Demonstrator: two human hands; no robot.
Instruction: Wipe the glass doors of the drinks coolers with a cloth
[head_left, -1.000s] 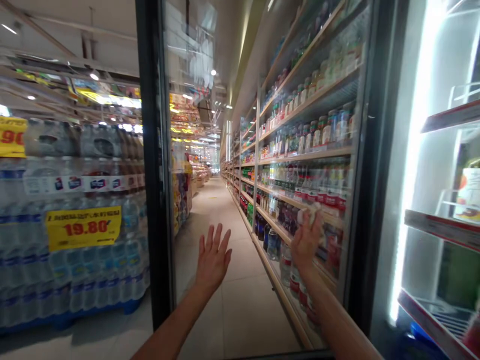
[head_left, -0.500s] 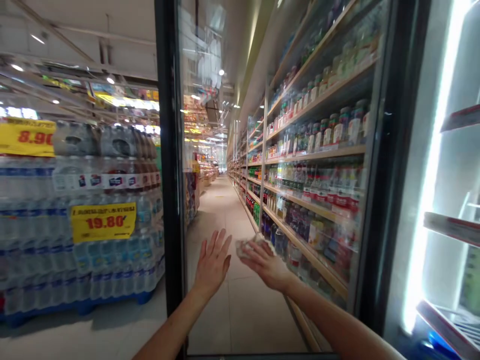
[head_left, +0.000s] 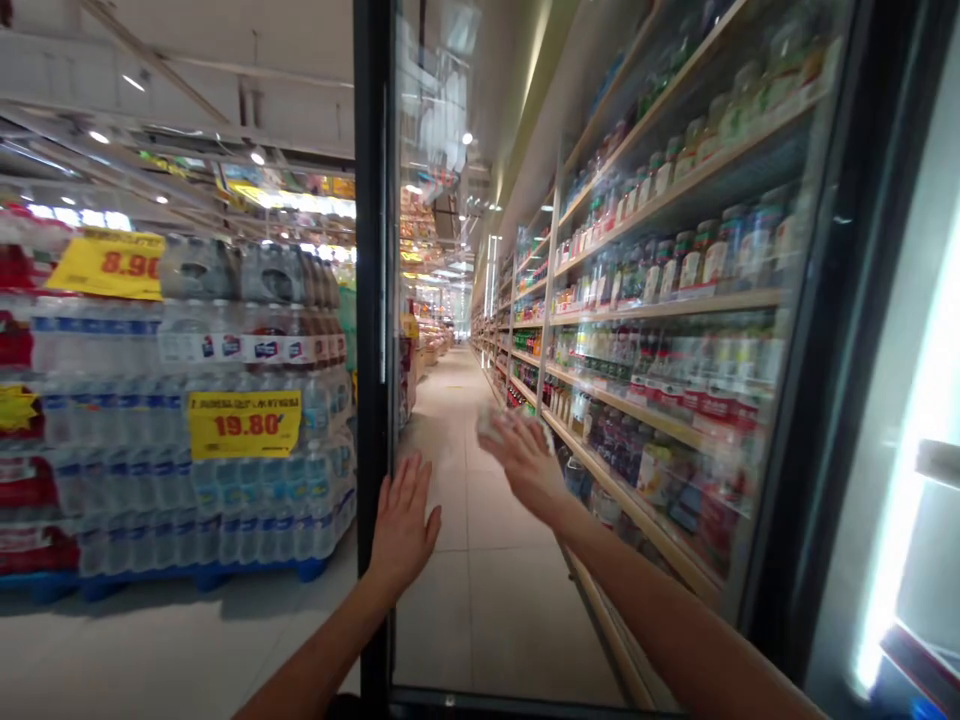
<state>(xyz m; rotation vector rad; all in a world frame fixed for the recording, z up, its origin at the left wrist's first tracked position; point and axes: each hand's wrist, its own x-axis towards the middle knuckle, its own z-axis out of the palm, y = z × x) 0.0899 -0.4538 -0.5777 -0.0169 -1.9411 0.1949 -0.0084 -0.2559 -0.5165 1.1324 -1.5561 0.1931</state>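
Observation:
In front of me stands a glass cooler door [head_left: 450,620] in a dark frame, standing open. My left hand [head_left: 403,525] lies flat with fingers spread at the glass's left side, close to the frame's left upright [head_left: 373,330]. My right hand [head_left: 529,465] presses a pale, crumpled cloth [head_left: 489,425] to the glass, higher up and to the right. The fingers cover most of the cloth, and motion blurs its edges.
Shelves of bottled drinks [head_left: 667,270] and a long aisle floor appear in the glass. On the left, packs of water bottles [head_left: 127,410] stand on a blue pallet [head_left: 210,577], with yellow price signs [head_left: 244,425]. A bright light strip [head_left: 904,440] lines the cooler at right.
My right hand has moved the cloth upward on the glass. My left hand has shifted left toward the frame's upright. The whole view has turned slightly left.

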